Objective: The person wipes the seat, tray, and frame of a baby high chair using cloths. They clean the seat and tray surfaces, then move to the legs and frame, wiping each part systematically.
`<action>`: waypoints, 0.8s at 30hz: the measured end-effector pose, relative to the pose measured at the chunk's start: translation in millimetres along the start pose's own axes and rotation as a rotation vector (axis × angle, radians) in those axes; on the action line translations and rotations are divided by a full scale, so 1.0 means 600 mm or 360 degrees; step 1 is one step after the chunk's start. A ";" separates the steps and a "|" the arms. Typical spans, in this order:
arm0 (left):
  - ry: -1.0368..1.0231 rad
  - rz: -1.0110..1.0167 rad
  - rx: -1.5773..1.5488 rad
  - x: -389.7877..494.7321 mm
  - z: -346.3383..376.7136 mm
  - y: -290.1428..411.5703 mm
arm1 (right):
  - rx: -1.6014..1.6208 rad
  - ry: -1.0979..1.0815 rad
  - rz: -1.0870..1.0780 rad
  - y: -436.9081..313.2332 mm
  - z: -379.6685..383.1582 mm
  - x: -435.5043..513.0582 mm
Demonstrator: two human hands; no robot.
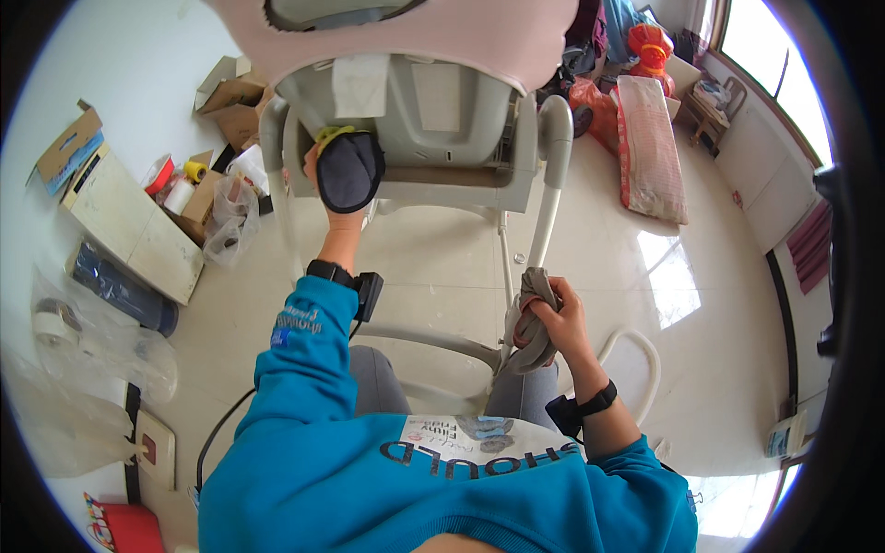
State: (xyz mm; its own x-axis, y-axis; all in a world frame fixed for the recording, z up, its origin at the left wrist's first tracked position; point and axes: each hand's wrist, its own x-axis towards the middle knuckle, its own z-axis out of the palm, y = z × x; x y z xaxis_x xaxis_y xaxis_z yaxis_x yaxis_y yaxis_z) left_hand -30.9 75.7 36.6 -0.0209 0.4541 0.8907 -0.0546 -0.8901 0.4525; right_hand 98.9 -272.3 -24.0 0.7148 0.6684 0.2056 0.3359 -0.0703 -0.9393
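A high chair with a grey plastic seat shell [484, 104] and a pink padded cover [470, 34] stands before me. My left hand [311, 166] is at the left of its lower shell, mostly hidden behind a dark grey cloth pad with black edging [349, 171]; yellow-green material shows at the pad's top. My right hand [568, 321] holds a bundled grey cloth piece with pinkish edging [536, 339], beside the chair's right leg tube [546, 228]. A white label hangs over the shell.
Cardboard boxes [238, 114], a pale cabinet [131, 214] and clear plastic bags [231, 221] lie left. A long woven sack [650, 152] is on the floor at right. A curved white tube [653, 366] lies near my right arm. The chair's base bar [429, 335] crosses before my knees.
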 end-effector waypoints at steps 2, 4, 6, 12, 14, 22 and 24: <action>0.0066 0.0263 -0.0093 0.032 0.047 0.058 | 0.0031 0.0021 0.0031 0.004 -0.002 -0.003; 0.0128 0.0505 -0.0185 0.058 0.089 0.128 | 0.0058 -0.0001 0.0090 0.004 -0.004 -0.008; 0.0002 0.0801 0.0031 0.084 0.110 0.183 | 0.0097 0.0006 0.0084 0.003 -0.006 -0.014; -0.0323 0.0972 0.0609 0.073 0.156 0.208 | 0.0119 0.0164 0.0017 0.011 -0.029 -0.032; -0.0437 0.1000 0.0620 0.046 0.148 0.183 | 0.0118 0.0212 0.0020 0.022 -0.048 -0.039; -0.1015 0.0784 0.0605 -0.040 0.090 0.109 | 0.0208 0.0274 0.0096 0.054 -0.127 -0.079; -0.0926 0.0856 0.0747 -0.033 0.084 0.107 | 0.0266 0.0262 0.0071 0.050 -0.142 -0.091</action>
State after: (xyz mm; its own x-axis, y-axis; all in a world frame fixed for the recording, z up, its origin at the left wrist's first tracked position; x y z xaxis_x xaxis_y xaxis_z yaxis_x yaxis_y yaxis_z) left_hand 16.1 7.3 50.1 0.5861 -0.0034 0.8103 0.2305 -0.9580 -0.1707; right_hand 122.1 -374.1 -40.3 0.8217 0.5367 0.1918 0.2051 0.0355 -0.9781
